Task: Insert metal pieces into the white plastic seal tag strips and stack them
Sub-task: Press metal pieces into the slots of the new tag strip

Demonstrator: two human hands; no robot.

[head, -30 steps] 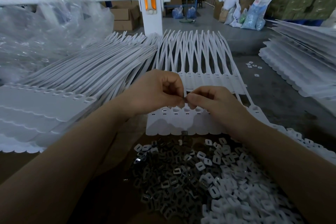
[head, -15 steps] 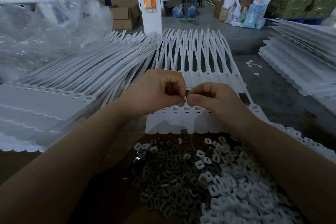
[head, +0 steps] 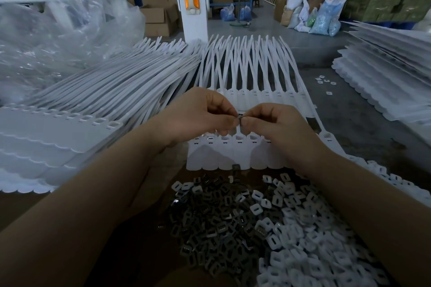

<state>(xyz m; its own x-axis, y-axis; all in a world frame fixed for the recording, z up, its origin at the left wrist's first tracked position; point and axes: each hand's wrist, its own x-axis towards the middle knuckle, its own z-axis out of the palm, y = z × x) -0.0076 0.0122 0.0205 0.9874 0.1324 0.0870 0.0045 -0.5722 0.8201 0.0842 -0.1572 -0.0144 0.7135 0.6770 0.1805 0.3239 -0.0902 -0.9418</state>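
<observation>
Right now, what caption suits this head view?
Both hands pinch a metal piece above white tag strips.

A grey concrete floor (head: 268, 30) stretches away beyond the hands. A white post (head: 194, 0) with an orange panel stands straight ahead, cardboard boxes (head: 158, 18) left of it and filled sacks (head: 310, 14) far right.

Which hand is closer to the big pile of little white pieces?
The right hand. Its arm reaches up right beside the white pieces. The left hand is farther off, beyond the dark metal pieces.
</observation>
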